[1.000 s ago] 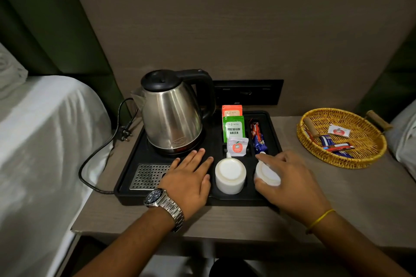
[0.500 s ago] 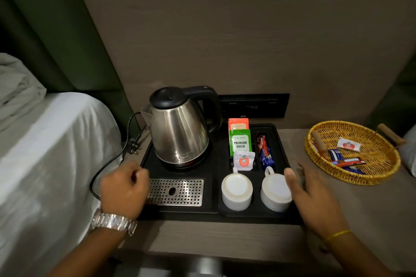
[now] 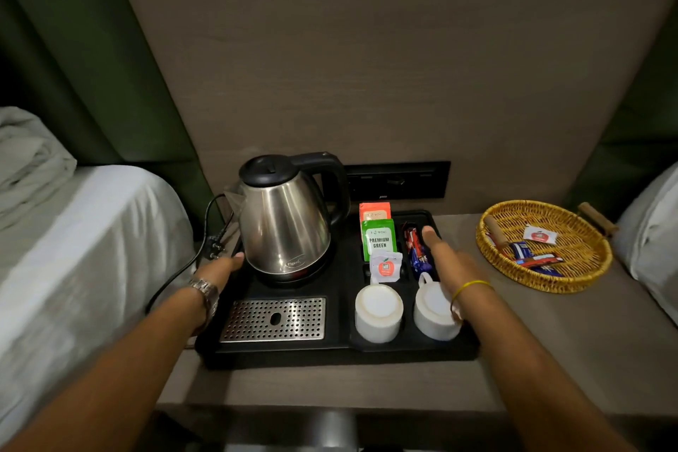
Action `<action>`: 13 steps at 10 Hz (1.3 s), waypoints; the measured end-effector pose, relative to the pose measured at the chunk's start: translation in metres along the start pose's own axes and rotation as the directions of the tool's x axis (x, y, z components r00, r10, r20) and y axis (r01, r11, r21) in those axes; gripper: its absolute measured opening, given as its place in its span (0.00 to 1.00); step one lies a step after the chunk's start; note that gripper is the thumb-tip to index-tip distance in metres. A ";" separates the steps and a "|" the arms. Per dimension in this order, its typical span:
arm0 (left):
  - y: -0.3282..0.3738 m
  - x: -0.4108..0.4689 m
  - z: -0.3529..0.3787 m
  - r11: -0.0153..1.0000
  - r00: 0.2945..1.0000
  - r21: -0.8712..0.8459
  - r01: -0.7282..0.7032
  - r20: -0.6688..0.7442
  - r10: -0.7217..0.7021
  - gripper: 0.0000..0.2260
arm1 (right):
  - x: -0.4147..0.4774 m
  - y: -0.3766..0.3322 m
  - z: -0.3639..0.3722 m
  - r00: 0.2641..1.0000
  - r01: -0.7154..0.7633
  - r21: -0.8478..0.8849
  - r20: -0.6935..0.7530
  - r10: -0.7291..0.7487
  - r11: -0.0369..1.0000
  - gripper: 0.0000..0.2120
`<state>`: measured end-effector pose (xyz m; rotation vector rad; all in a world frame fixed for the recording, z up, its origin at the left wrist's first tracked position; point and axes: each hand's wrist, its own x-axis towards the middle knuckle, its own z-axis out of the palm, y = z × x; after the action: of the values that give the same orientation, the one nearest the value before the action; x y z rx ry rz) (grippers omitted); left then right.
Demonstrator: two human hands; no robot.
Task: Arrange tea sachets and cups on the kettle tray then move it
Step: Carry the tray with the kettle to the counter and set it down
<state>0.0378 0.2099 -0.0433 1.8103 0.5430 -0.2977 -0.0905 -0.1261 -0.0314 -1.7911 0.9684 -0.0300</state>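
Two upturned white ceramic cups [image 3: 378,312] stand at the moulded black plastic tray's [image 3: 330,356] front right corner. Left hand [image 3: 216,270] and right hand [image 3: 449,260] reach along its side edges; grips unclear.

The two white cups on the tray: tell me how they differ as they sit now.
The left cup stands in full view; the right cup is partly hidden by the right forearm. The right cup's handle shows at its far side; the left cup's far side is covered by a white sachet, so no handle shows. Both are white, upside down, side by side at the front of the black tray.
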 end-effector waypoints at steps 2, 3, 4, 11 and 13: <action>-0.017 0.009 -0.024 0.999 1.000 0.036 -0.004 0.022 0.003 0.11 | -0.004 0.004 0.001 0.977 -0.170 0.293 0.176 0.121 0.941 0.30; -0.019 0.020 -0.029 0.971 0.986 0.172 -0.168 0.017 0.168 0.19 | -0.011 -0.005 -0.007 0.931 -0.351 0.251 0.198 0.308 0.902 0.29; -0.018 0.024 -0.035 0.914 0.972 0.336 -0.229 0.033 0.231 0.21 | -0.019 -0.015 -0.013 0.908 -0.416 0.226 0.168 0.385 0.881 0.31; 0.108 -0.116 -0.121 0.951 0.985 0.290 -0.105 0.160 0.060 0.22 | -0.145 -0.146 -0.094 0.956 -0.293 0.320 0.073 0.285 0.901 0.22; 0.251 -0.230 -0.192 0.957 0.992 0.287 -0.047 0.126 0.011 0.20 | -0.248 -0.278 -0.188 0.954 -0.290 0.259 0.159 0.256 0.921 0.21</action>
<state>-0.0469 0.2865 0.3302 2.0645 0.4006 -0.4868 -0.1758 -0.0849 0.3753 -1.3710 1.0615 0.1129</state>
